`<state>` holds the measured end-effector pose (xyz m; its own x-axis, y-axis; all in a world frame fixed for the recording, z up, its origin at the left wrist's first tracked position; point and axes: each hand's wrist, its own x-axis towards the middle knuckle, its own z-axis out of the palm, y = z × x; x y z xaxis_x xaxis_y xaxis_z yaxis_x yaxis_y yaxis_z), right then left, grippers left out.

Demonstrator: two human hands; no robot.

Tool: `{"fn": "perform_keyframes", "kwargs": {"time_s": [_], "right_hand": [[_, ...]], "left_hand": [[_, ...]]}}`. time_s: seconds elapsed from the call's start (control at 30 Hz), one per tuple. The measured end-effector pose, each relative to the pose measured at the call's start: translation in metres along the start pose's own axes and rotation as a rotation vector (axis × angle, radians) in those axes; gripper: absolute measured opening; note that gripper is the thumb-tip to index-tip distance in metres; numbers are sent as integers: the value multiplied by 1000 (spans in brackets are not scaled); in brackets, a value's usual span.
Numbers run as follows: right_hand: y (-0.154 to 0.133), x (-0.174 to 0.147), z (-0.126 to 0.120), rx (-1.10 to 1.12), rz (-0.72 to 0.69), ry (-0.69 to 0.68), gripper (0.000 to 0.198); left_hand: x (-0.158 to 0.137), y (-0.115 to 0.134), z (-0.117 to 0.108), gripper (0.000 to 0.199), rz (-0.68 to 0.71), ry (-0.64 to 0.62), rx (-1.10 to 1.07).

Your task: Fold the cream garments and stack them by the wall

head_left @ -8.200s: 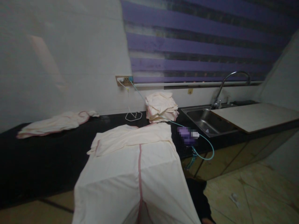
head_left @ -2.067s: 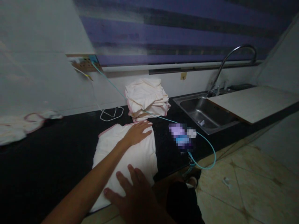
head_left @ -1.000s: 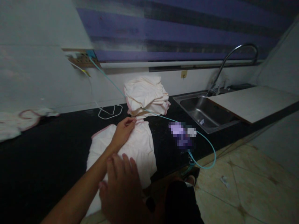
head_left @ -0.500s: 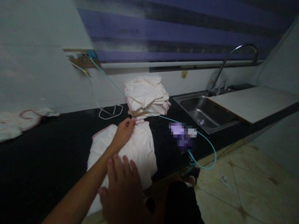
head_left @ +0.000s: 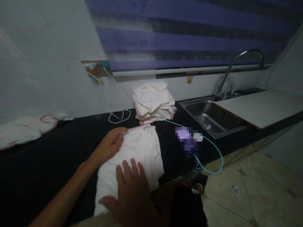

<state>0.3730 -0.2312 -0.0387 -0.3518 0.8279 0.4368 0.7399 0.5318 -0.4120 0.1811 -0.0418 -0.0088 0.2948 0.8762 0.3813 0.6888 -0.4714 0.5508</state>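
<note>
A cream garment with pink trim (head_left: 139, 151) lies folded on the black countertop (head_left: 47, 157) in front of me. My left hand (head_left: 110, 145) rests flat on its far left part, fingers spread, near the pink edge. My right hand (head_left: 130, 192) presses flat on the near end of the garment, at the counter's front edge. Behind the garment stands a stack of folded cream garments (head_left: 153, 102).
A crumpled cream garment (head_left: 28, 129) lies at the far left. A teal cable (head_left: 208, 146) runs from a wall socket (head_left: 97, 67) to a blurred device (head_left: 188, 140). A white cable (head_left: 119, 116) coils by the wall. A steel sink (head_left: 211, 118), a tap (head_left: 236, 66) and a white board (head_left: 260, 107) are on the right.
My left hand has let go of the garment's far tip and slid back to the left, lying flat. The right hand has stayed on the near end. The view has shifted a little.
</note>
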Motion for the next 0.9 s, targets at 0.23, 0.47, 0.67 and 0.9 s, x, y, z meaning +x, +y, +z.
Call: {"fn": "perform_keyframes", "kwargs": {"time_s": [0.23,0.47,0.67,0.9], "right_hand": [[12,-8,-5,-3,-199,2,111],[27,-15,-30,-114,-425,-158,97],[26,-11,-1,-239,-270,-86,58],[21,-11,-13,-278,-316,-221,94]], "left_hand": [[-97,-30,-36,59,-89,-182,167],[-157,-28,-40,75,1,-225,364],[-177,-11,-51,130,105,-371,505],[-175,-4,-57,134,160,-435,504]]}}
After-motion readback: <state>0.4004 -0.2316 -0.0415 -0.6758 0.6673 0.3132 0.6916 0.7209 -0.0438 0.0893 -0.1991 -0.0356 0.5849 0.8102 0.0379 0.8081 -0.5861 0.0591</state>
